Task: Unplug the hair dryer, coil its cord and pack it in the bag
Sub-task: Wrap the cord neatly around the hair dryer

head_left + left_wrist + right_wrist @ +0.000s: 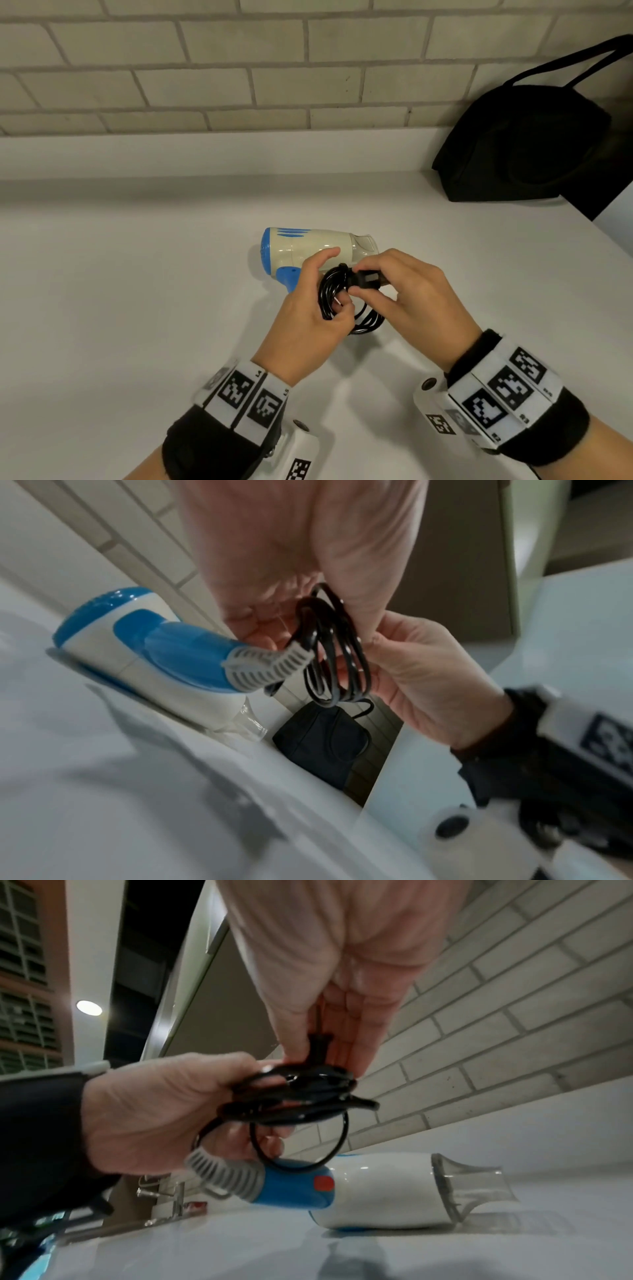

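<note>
My left hand has its fingers curled round the black coil of cord, and my right hand pinches the plug at the top of that coil, both just in front of the hair dryer. The hair dryer lies on its side on the white table, long way left to right, nozzle to the right. The black bag sits far back on the right, so I think my right hand is nearer to it.
</note>
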